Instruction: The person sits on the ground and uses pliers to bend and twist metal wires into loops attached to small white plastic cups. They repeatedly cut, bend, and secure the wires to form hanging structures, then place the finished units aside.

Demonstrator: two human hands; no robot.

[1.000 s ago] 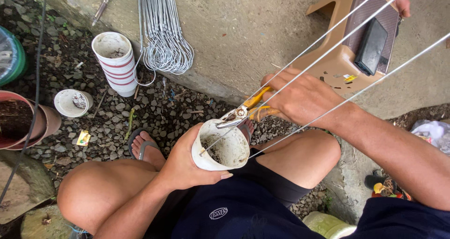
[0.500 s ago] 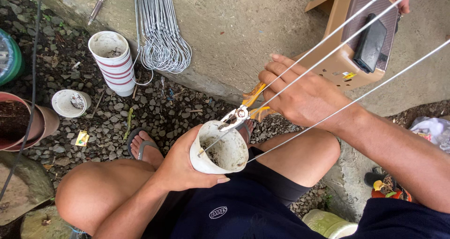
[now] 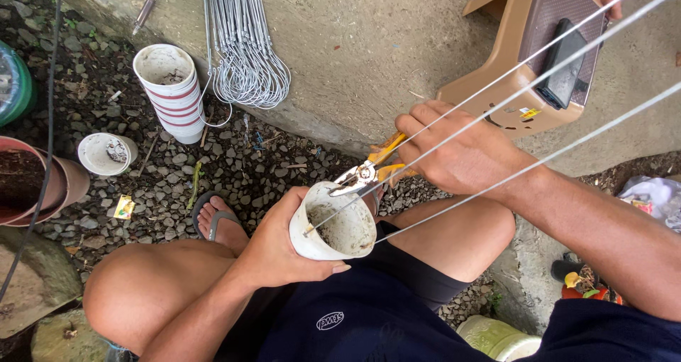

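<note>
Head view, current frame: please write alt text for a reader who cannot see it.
A crouching person's left hand grips a white plastic cup while the right hand holds yellow-handled pliers at its rim, where wires run from the cup up and right. Gravel, a stack of red-striped cups, a bundle of wire hooks and a brown plastic stool lie around.

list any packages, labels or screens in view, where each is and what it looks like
Phone: flat dark slab, screen dark, lying on the brown plastic stool.
Sticker: small, yellow and red, on the stool's edge.
Wrapper: small yellow scrap on the gravel, left.
Logo patch: small white oval on the dark shorts.
</note>
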